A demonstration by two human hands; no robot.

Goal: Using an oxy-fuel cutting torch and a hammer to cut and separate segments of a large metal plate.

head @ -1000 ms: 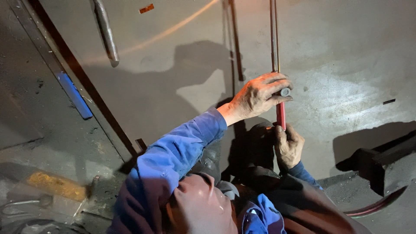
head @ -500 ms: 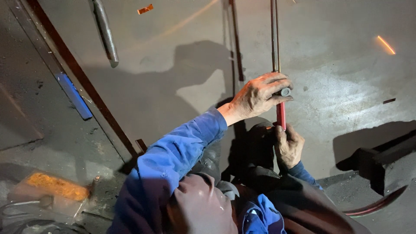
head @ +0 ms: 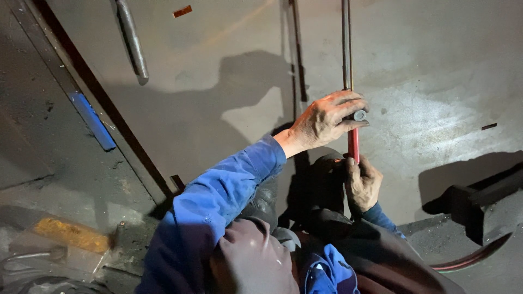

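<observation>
The left hand (head: pixel 327 120) has its fingers (head: pixel 348 103) curled tight around a thin metal rod (head: pixel 345 43) — gripping just where a small grey cap (head: pixel 359 115) shows. Below it, the right hand (head: pixel 362 182) closes on the rod's red section (head: pixel 353 144) (its fingertips mostly hidden). The rod runs upward against a grey steel plate (head: pixel 436 65).

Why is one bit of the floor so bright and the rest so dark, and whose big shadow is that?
Head view: a light falls on the floor right of the rod, making a pale, glary patch; the corners stay dim. The big shadow has the shape of a head and shoulders, though whose is unclear. The left hand is well lit, the right hand is darker below it.
</observation>
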